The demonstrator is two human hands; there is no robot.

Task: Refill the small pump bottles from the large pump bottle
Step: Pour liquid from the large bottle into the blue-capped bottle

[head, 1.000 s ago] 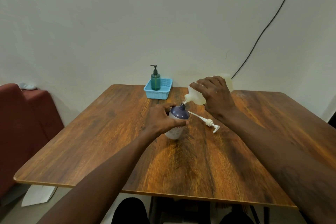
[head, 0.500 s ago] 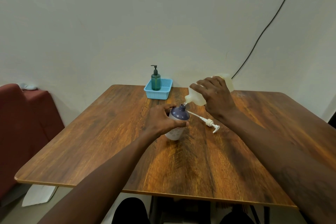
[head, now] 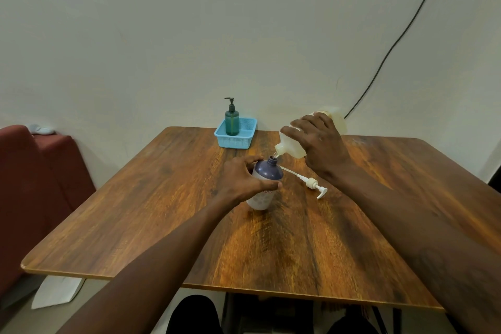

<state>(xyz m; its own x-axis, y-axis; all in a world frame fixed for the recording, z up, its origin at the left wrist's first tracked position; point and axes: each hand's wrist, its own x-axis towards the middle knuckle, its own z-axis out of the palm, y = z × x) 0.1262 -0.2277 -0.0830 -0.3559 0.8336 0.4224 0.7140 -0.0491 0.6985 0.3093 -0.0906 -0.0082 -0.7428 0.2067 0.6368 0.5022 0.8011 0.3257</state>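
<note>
Your left hand (head: 241,180) wraps the small purple-topped bottle (head: 267,183), grip closed around its middle, so most of its left side and part of its label are hidden behind your fingers. The bottle stands on the desk (head: 162,214) near the centre, tilted slightly toward you, its open neck uppermost.

Your right hand (head: 321,144) is closed on the large pale bottle (head: 291,148), which you hold tipped with its open mouth down and to the left, just above the small bottle's neck. Your hand covers most of the large bottle's body; only the shoulder and mouth below your fingers and a corner of its base above your knuckles show. A thin glint sits between the two openings (it is too small and blurred to say whether liquid is running).

A white pump head (head: 311,183) with its long tube lies flat on the desk just right of the small bottle, the tube's far end passing behind it.

At the far edge of the desk a blue basket (head: 244,137) holds a green pump bottle (head: 232,120), upright with its pump on, in the basket's left part.

A black cable (head: 393,46) runs up the wall. A red seat (head: 35,171) is cut off at the left, and dark shapes under the desk's near edge are cut off at the bottom.
</note>
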